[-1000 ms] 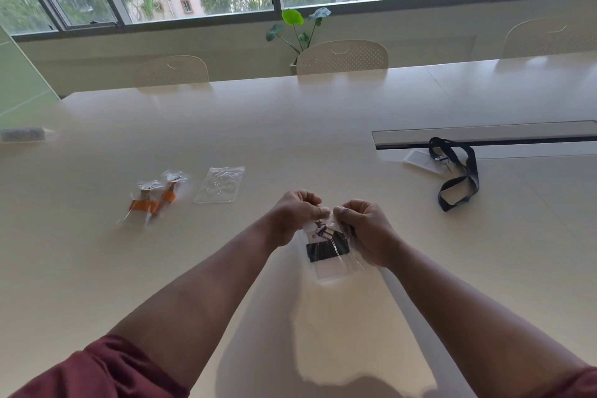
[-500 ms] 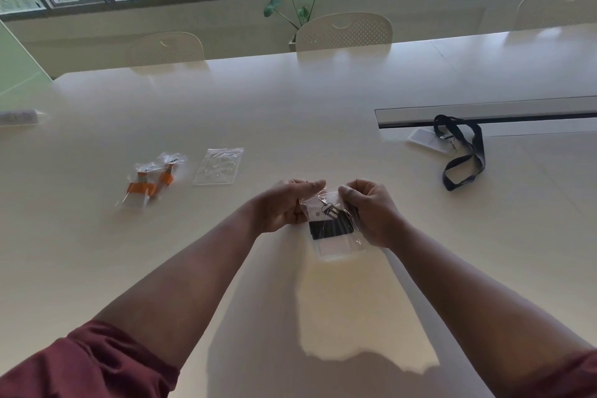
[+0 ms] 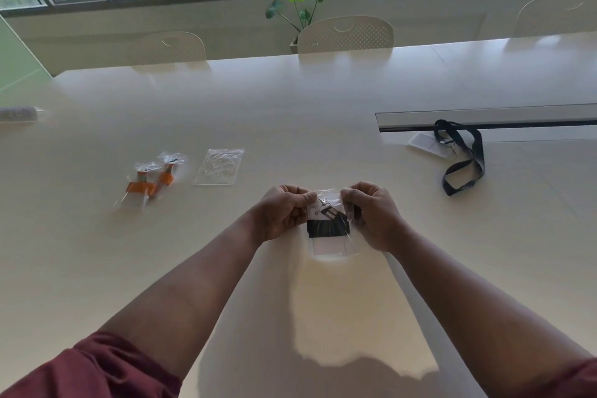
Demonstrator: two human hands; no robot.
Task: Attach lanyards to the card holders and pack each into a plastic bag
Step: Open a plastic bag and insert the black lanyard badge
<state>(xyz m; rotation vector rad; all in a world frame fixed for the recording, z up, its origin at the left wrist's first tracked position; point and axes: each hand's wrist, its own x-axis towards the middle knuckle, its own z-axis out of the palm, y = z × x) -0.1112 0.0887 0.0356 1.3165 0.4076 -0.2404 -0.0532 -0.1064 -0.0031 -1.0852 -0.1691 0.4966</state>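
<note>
Left hand (image 3: 284,213): fingers, straight a moment ago, now curled, pinching plastic bag (image 3: 331,229) top; right hand (image 3: 371,216) pinches opposite corner. Contents: black lanyard (image 3: 326,228), card holder. No legible writing. Position: table (image 3: 290,123) centre.

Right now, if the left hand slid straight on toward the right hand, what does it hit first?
The plastic bag it already pinches, then the right hand gripping the bag's other edge; the depth between the hands is unclear.

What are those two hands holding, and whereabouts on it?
A clear plastic bag with a black lanyard and card holder inside. The left hand and right hand each pinch a top corner at the bag's opening.
</note>
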